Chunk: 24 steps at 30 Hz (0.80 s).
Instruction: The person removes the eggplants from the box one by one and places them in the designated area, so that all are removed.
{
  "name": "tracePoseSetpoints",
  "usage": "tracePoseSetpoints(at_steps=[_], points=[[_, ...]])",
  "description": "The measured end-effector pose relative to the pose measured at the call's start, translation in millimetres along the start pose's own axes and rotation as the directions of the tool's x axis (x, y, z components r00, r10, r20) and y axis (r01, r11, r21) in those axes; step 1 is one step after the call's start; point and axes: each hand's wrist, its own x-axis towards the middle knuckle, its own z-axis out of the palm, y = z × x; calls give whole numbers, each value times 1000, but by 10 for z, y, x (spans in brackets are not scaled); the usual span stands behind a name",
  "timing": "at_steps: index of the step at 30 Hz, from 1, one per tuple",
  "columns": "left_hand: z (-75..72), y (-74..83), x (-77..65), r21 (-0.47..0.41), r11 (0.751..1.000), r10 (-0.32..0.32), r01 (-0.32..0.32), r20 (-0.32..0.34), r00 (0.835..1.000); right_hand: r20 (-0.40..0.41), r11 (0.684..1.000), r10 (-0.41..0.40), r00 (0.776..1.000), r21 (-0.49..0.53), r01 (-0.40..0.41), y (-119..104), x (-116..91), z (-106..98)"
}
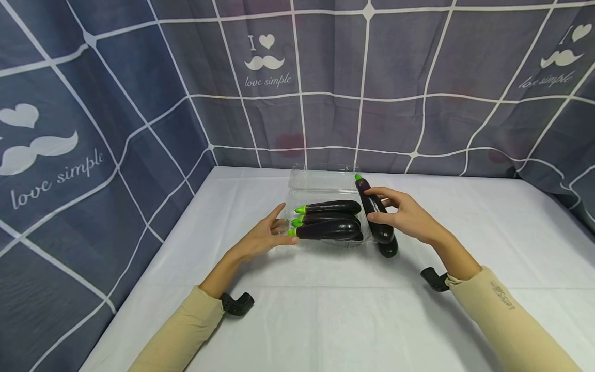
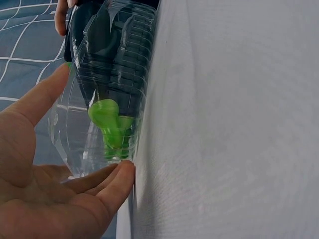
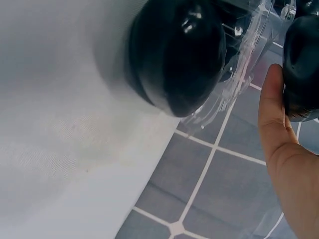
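In the head view my right hand point(image 1: 406, 214) grips a dark, glossy eggplant point(image 1: 365, 195) with a green stem tip at the right end of a clear plastic box point(image 1: 307, 181). Thumb and fingers lie along its side. Partly hidden under it is another eggplant point(image 1: 389, 249), whose round end shows large on the white cloth point(image 3: 174, 55) in the right wrist view. Several eggplants point(image 1: 330, 228) lie side by side in the box, green stems to the left. My left hand point(image 1: 260, 235) spreads at the box's left end, its fingertips touching the clear plastic point(image 2: 75, 124).
A white cloth point(image 1: 288, 315) covers the table. Behind and to the left hangs a dark grid-patterned curtain point(image 1: 334, 124) with white lettering. The box's transparent lid point(image 1: 321, 180) stands open toward the curtain. Black wrist mounts point(image 1: 238, 304) sit at both sleeves.
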Motion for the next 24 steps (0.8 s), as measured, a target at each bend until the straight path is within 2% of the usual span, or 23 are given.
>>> tracePoseSetpoints(at_steps=[24], points=[[3, 14, -1, 3, 1000, 1, -1, 3, 1000, -38, 995, 70, 997, -62, -72, 283, -282, -169]])
